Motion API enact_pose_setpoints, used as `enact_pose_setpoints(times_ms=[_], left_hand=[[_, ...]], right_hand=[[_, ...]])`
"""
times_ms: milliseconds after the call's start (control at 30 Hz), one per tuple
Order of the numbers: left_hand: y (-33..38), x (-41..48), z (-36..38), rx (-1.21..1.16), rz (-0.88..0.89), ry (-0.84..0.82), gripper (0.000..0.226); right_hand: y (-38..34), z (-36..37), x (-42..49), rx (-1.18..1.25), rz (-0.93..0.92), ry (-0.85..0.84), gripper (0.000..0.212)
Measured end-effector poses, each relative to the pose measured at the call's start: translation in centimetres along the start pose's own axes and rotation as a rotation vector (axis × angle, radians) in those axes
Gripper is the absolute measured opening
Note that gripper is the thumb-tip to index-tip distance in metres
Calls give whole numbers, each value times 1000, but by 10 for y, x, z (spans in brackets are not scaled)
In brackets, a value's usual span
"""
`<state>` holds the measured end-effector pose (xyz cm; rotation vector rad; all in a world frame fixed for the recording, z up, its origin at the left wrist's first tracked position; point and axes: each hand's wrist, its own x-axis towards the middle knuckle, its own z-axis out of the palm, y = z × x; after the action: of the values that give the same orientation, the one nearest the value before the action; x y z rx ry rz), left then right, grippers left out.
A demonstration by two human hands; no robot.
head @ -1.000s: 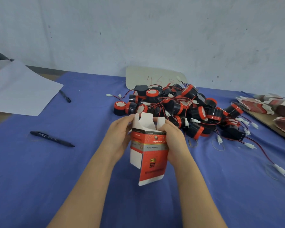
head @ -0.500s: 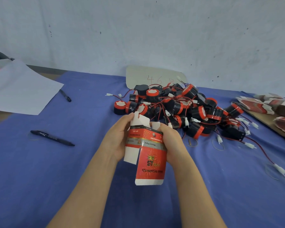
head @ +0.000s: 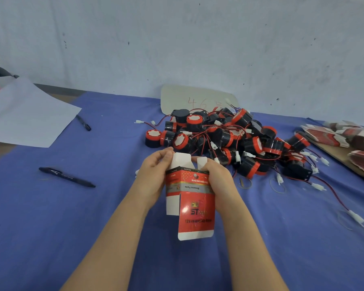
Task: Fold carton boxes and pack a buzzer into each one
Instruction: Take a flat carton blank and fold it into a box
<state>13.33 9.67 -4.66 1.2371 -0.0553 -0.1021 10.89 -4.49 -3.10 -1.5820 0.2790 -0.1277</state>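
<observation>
The carton box (head: 190, 192) carries "ST" in bold on its red near flap and, upside down on a grey band, "Genuine Parts"; smaller print is too blurred to read. It is held above the desk (head: 72, 227) at near centre, its white flaps pointing far. The left grip (head: 156, 175) curls round its left side and the right grip (head: 221, 181) round its right, thumbs at the far flaps. A pale card (head: 198, 99) against the scuffed grey wall (head: 177, 38) reads "46". A blue cloth covers the desk. Beyond the box lies one tangled pile of black-and-red buzzers (head: 229, 139), too many to count. On the left are two black pens (head: 66, 177) and one white sheet (head: 25, 114); flat cartons (head: 345, 135) are heaped far right
</observation>
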Motion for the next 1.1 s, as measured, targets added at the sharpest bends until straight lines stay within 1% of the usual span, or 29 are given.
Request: enact_pose_setpoints(times_ms=[67, 100, 167, 233, 333, 367, 433, 500, 533, 633, 700, 767, 933, 1100], left_hand=[[-4, 0, 3, 187, 91, 63, 24], [-3, -1, 3, 207, 101, 78, 25], [-1, -1, 3, 128, 38, 40, 22], [5, -5, 3, 7, -97, -60, 22], [8, -11, 5, -142, -256, -217, 38], [9, -12, 7, -184, -272, -249, 43], [10, -13, 11, -264, -248, -294, 41], [11, -14, 14, -310, -221, -282, 41], [11, -14, 15, -296, -212, -248, 43], [9, -14, 18, -171, -190, -93, 42], [7, -16, 19, -71, -151, -50, 39], [6, -17, 19, -19, -120, -11, 34], [4, -14, 18, 7, -76, 59, 25], [4, -16, 19, 14, -39, 7, 20]], right_hand=[[1, 4, -3, 28, -29, 30, 34], [2, 5, -4, 12, -62, 63, 35], [4, 8, -6, -64, -175, 159, 26], [5, 11, -7, -86, -324, 231, 14], [7, 16, -9, -84, -513, 274, 10], [7, 17, -10, -104, -562, 285, 9], [7, 18, -11, -119, -624, 301, 11], [6, 21, -11, -116, -649, 295, 20], [7, 22, -11, -127, -652, 288, 26], [7, 25, -11, -152, -631, 282, 36], [7, 25, -13, -133, -625, 291, 40], [7, 24, -13, -124, -629, 292, 42], [6, 27, -13, -151, -666, 275, 41], [8, 24, -11, -142, -614, 286, 38]])
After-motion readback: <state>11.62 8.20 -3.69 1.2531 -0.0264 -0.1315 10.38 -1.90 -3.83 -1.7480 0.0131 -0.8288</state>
